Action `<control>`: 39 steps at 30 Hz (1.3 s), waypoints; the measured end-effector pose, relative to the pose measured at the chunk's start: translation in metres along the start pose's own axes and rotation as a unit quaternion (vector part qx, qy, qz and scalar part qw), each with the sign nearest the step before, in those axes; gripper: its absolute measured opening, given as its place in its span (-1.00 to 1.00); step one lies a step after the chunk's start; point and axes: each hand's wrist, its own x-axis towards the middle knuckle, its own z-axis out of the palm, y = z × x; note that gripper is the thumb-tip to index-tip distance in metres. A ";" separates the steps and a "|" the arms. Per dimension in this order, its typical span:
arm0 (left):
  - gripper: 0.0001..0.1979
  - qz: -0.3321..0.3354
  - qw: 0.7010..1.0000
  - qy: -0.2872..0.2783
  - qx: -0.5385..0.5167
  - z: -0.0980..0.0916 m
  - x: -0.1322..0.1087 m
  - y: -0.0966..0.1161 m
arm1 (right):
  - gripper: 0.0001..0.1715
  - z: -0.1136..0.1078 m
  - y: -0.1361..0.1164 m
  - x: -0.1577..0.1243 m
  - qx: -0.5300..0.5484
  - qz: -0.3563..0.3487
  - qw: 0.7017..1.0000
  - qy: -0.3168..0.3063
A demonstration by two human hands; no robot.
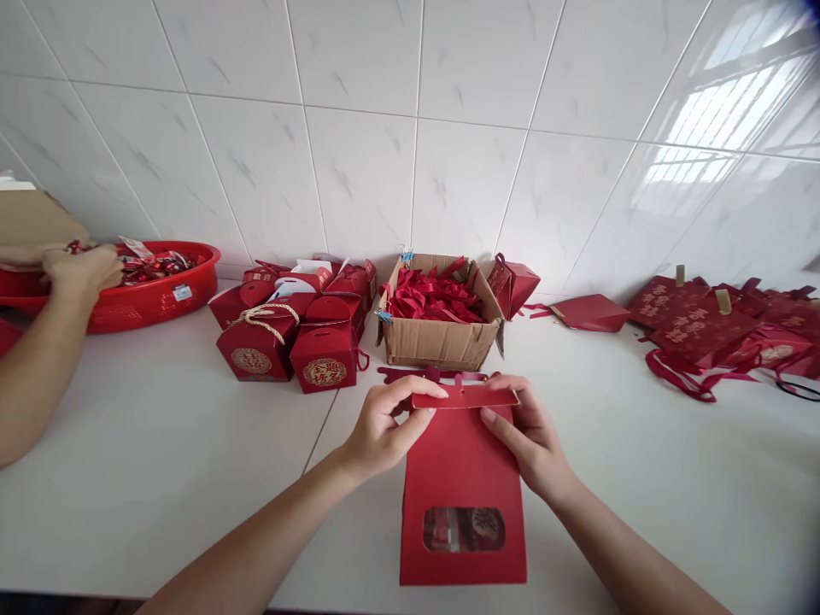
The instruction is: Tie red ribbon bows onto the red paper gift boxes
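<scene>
A tall red gift box (462, 470) with a small clear window near its bottom stands in front of me. Through the window, wrapped contents show dimly. My left hand (388, 427) pinches the left end of the box's folded top flap between thumb and fingers. At the flap's right end, my right hand (530, 440) grips in the same way, its thumb on the front panel. A small hole with a bit of ribbon shows mid-flap. Behind the flap lies a dark red ribbon (401, 374), partly hidden by the box and hands.
A cardboard box (442, 343) of red ribbons stands behind the gift box. Several small red boxes (326, 354) are to its left, flat red bags (701, 329) at right. Another person's hand (83, 269) reaches into a red basket (150, 303) at far left.
</scene>
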 end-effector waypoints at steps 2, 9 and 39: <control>-0.87 0.015 1.000 0.003 0.024 0.001 -0.001 -0.004 | -0.85 -0.001 0.004 -0.001 -0.039 -0.023 0.999 0.003; -0.83 -0.140 0.987 -0.023 -0.072 0.006 -0.002 -0.010 | -0.71 0.005 0.012 0.001 -0.032 0.049 0.998 0.001; -0.63 -0.416 0.878 -0.103 -0.215 0.009 -0.008 -0.057 | -0.71 -0.087 0.029 0.120 -0.584 0.223 0.778 -0.065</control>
